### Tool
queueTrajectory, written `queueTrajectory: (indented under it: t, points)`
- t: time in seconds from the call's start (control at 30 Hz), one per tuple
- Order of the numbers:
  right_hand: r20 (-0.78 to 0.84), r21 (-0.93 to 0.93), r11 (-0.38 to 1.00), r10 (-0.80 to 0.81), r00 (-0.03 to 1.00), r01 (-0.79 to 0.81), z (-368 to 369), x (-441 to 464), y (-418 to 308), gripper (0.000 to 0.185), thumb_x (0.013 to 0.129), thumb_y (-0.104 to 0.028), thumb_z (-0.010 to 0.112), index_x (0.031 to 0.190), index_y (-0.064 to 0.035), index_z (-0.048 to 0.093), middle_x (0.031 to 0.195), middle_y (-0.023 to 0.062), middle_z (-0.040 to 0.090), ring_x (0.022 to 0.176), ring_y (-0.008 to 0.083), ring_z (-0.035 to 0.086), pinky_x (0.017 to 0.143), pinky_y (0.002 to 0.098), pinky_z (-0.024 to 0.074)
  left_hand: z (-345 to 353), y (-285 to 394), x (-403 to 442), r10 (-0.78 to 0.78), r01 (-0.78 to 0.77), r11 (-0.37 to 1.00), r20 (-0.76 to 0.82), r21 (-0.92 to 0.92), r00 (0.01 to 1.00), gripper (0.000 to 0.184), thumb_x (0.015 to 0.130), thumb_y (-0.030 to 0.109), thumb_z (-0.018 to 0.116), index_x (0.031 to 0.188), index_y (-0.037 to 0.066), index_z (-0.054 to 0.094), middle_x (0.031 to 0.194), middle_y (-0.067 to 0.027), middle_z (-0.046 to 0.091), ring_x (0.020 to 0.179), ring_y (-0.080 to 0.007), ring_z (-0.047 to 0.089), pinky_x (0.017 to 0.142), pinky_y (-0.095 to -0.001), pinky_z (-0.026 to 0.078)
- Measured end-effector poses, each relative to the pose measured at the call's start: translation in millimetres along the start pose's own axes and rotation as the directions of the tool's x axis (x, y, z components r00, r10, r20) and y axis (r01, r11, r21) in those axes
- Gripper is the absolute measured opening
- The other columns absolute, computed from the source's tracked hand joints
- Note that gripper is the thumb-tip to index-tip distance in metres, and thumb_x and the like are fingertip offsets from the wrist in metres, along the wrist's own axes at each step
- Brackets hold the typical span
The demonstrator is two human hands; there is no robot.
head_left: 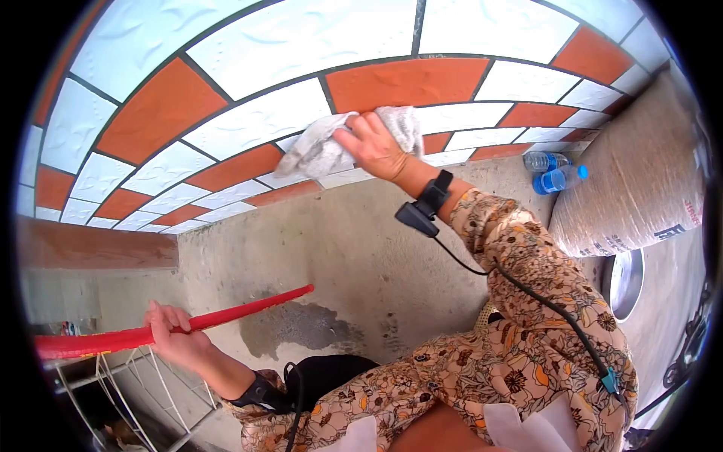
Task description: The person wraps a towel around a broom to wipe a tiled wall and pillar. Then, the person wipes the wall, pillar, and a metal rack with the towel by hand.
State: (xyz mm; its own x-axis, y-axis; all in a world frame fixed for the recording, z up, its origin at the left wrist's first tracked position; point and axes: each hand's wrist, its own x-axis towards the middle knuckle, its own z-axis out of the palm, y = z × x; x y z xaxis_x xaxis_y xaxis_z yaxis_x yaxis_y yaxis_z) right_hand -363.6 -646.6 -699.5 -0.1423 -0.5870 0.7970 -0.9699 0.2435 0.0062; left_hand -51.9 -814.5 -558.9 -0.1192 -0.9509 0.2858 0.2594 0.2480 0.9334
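Note:
My right hand (pixel 371 147) is closed over a greyish-white cloth (pixel 312 145) and holds it against the tiled wall (pixel 407 81). The cloth is bunched, its ends hanging out on both sides of the hand. Low on the left, my left hand (pixel 175 331) grips a long, narrow red thing (pixel 248 307), its fingers over the upper edge. It looks like a tabletop seen edge-on, and thin white metal legs (pixel 154 380) show beneath. What lies under my left palm is hidden.
Plastic bottles (pixel 553 179) lie by the wall at right, beside a large full woven sack (pixel 629 166). A metal basin (pixel 626 282) sits below the sack. The concrete floor (pixel 354 233) has a dark wet patch (pixel 301 328). Black cables run along both sleeves.

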Motion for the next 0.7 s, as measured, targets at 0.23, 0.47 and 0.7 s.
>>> queueTrajectory:
  t: [0.23, 0.47, 0.7]
  points:
    - [0.000, -0.216, 0.972, 0.096, 0.995, -0.094, -34.6, -54.5, 53.2, 0.029, 0.065, -0.006, 0.057, 0.093, -0.0144, 0.056, 0.099, 0.0104, 0.049, 0.089, 0.0274, 0.047, 0.077, 0.0355, 0.0409, -12.0, 0.9, -5.7, 0.008, -0.009, 0.999, -0.010, -0.041, 1.000, 0.024, 0.077, 0.004, 0.053, 0.058, 0.008, 0.041, 0.049, 0.0013, 0.031, 0.040, -0.0065, 0.024, 0.035, -0.0204, 0.019]
    - [-0.742, 0.567, 0.463, 0.647, -0.178, -0.681, -93.4, -67.2, 137.1, 0.056, 0.078, -0.030, 0.060, 0.115, 0.0054, 0.039, 0.115, 0.0218, 0.048, 0.103, 0.0307, 0.049, 0.087, 0.0370, 0.0373, -22.1, -1.6, 2.9, -0.008, 0.009, 0.997, 0.012, -0.074, 1.000, 0.023, 0.078, 0.007, 0.054, 0.059, 0.008, 0.042, 0.050, 0.0011, 0.031, 0.041, -0.0070, 0.025, 0.036, -0.0208, 0.019]
    - [0.389, 0.877, -0.479, 0.746, -0.541, -0.030, 75.3, -77.1, 4.9, 0.048, 0.088, -0.046, 0.036, 0.109, -0.0038, 0.047, 0.104, 0.0074, 0.055, 0.094, 0.0201, 0.054, 0.082, 0.0332, 0.0437, -17.9, 1.4, -6.0, 0.015, -0.012, 0.999, 0.060, -0.053, 0.998, 0.025, 0.079, 0.009, 0.055, 0.057, 0.009, 0.042, 0.050, 0.0013, 0.030, 0.042, -0.0075, 0.026, 0.037, -0.0210, 0.019]
